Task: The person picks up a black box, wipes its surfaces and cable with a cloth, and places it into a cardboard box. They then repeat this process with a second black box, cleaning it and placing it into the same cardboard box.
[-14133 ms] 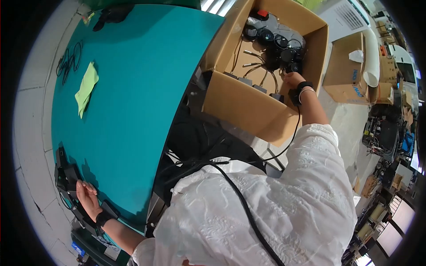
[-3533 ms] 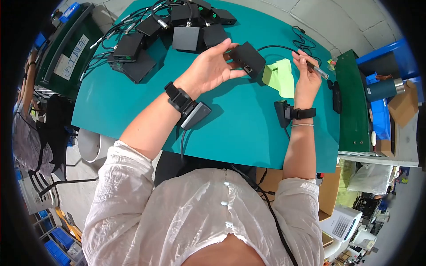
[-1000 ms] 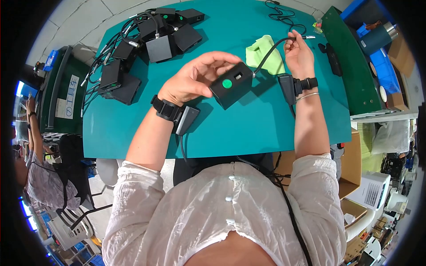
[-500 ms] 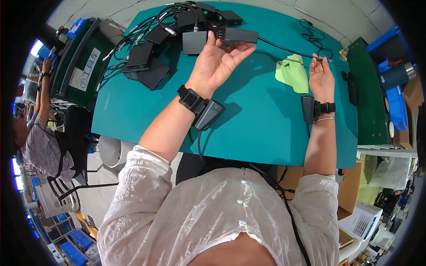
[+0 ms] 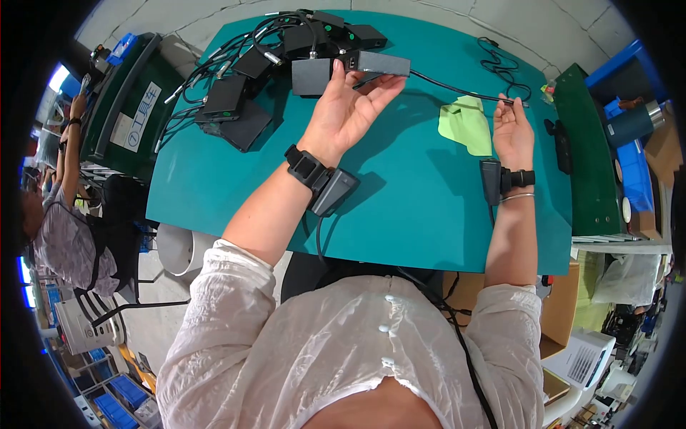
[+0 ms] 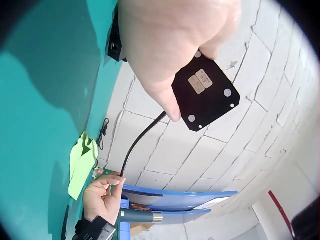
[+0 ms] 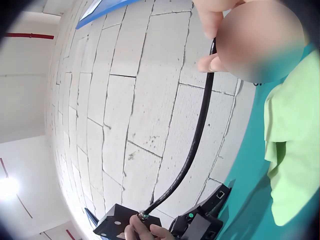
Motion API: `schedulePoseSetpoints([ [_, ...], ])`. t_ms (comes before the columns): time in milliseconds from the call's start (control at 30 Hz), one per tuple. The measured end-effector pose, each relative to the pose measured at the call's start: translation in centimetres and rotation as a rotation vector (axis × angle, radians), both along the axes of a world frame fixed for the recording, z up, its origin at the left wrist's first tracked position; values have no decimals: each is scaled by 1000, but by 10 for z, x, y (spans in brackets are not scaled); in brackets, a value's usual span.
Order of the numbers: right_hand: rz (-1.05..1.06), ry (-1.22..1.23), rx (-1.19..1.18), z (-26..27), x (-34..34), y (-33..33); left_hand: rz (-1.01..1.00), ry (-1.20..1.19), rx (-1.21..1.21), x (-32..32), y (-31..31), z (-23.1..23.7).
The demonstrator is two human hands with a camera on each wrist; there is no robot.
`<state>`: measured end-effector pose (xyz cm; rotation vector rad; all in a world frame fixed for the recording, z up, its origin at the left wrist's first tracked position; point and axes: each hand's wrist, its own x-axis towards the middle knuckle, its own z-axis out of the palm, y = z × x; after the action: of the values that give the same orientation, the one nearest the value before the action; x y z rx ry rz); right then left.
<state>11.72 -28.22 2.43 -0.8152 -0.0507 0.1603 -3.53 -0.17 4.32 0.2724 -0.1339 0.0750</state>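
My left hand (image 5: 349,111) grips a flat black box (image 5: 386,63), thumb on its near side, above the teal table (image 5: 400,193). Its underside, with two small labels (image 6: 200,81) and round pads, shows in the left wrist view. A black cable (image 5: 450,89) runs from the box to my right hand (image 5: 514,136), where thumb and fingers pinch it close to its plug end. In the right wrist view, the cable's metal collar (image 7: 143,215) shows at the box. Part of the box is hidden behind my left fingers.
Several similar black boxes (image 5: 225,96) with cables lie piled at the back left. A light green cloth (image 5: 466,125) lies left of my right hand, with a coiled black cable (image 5: 500,64) behind it. A green cabinet (image 5: 597,157) borders the right side; a cardboard carton (image 5: 561,307) stands below.
Fourteen seconds ago my right hand was inside the carton. Over the last second the box has turned edge-on and risen, and the cable has been drawn out straighter to the right.
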Motion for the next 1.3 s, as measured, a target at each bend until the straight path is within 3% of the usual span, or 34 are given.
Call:
schedulePoseSetpoints([
  [267,-5,6,-12,0,-4,2,47,107,25,-4,-3,5],
  [367,37,28,-42,-5,3,-2,-53,-5,43,-8,-3,4],
  [433,23,53,-50,-5,3,-4,43,-1,289,-12,-6,11],
  [633,0,79,-95,-4,2,-5,-64,-161,470,-13,-3,9],
  [833,-4,69,-98,-7,5,-7,-51,-170,718,-15,-6,16],
  [1267,-36,20,-71,-2,0,-2,-110,-242,686,-17,-4,12],
  [1300,-37,20,-71,-3,0,-3,-130,-211,604,-19,-6,17],
])
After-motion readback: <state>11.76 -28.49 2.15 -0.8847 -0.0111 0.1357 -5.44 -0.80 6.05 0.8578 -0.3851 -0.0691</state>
